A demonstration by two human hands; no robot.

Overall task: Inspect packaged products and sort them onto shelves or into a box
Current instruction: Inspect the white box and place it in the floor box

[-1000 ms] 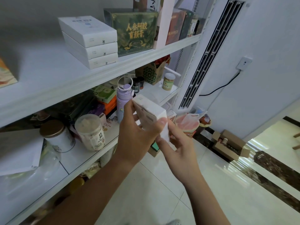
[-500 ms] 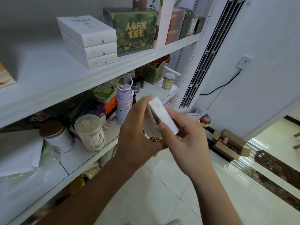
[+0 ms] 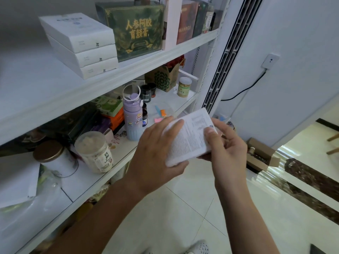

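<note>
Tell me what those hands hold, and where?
A white box: the left hand grips its lower left end, the right hand pinches its right edge.

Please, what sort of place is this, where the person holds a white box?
Probably a small stockroom or storage corner, perhaps in a home. White shelves carry mixed packaged goods: stacked white boxes, a green gift box, jars. An open cardboard box stands on the tiled floor.

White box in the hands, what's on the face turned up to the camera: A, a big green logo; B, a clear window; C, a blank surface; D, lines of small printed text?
D: the white box, gripped between the left hand and the right hand, shows a face covered in fine print.
</note>
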